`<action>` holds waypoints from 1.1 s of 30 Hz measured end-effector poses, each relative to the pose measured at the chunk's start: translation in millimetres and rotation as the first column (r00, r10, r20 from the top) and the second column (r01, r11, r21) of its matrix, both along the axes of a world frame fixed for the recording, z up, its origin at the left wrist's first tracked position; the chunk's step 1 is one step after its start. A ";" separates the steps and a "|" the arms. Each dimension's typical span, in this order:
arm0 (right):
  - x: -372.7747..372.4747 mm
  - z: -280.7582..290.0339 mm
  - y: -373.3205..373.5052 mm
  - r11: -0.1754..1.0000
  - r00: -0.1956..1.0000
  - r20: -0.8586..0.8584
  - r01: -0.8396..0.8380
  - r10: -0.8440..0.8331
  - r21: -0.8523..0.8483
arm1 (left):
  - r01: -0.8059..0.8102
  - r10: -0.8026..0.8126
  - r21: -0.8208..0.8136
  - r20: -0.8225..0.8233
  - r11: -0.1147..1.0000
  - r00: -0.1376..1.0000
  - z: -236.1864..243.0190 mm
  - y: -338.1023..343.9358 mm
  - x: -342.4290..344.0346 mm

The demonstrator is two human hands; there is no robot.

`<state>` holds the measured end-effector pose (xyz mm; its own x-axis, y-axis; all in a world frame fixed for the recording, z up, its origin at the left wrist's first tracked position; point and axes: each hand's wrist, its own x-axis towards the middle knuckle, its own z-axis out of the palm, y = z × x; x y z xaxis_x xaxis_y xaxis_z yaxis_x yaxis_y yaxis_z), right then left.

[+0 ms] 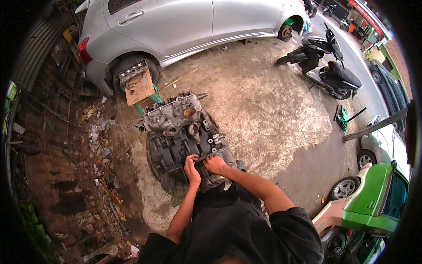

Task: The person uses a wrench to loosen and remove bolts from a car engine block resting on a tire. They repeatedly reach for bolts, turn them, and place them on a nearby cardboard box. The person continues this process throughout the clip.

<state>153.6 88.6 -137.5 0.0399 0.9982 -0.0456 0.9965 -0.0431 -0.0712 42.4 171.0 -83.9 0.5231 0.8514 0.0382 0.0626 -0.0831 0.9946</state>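
A grey metal car engine (pixel 178 143) stands on the ground right in front of me, on a dark, bulky support that looks like a covered tyre. A cast metal part with round ports (pixel 169 116) sits along its far side. At the engine's near edge my left hand (pixel 191 169) has its fingers bent and held close together. My right hand (pixel 215 165) is closed beside it, its knuckles up against the same edge. What either hand grips is too small or hidden to make out. Small round metal pieces (pixel 213 141) lie on the engine just beyond my right hand.
Beyond the engine, another metal engine part (pixel 133 70) rests on a wooden board (pixel 140 88) over a green stand. A silver car (pixel 184 26) is parked behind. Litter (pixel 101 136) lies left. To the right are a black scooter (pixel 323 64), a green jack (pixel 343 118) and a green car (pixel 373 198).
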 end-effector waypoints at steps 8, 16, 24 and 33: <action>-6.8 6.9 21.1 0.969 0.994 -0.111 -0.038 0.011 -0.245 | 0.015 -0.014 0.050 -0.019 0.999 1.000 3.3 0.5 -0.6; -16.5 5.2 28.1 0.955 0.993 -0.112 0.000 -0.035 -0.296 | -0.009 0.010 0.044 -0.017 0.999 1.000 4.2 -0.8 0.0; -19.2 9.1 25.0 0.945 0.996 -0.071 0.036 -0.062 -0.324 | 0.017 -0.015 0.032 -0.046 0.999 0.999 4.9 0.3 -1.6; -15.0 6.5 25.3 0.957 0.996 -0.084 0.012 -0.038 -0.289 | 0.008 -0.007 0.043 -0.030 0.999 1.000 5.7 -0.2 -0.9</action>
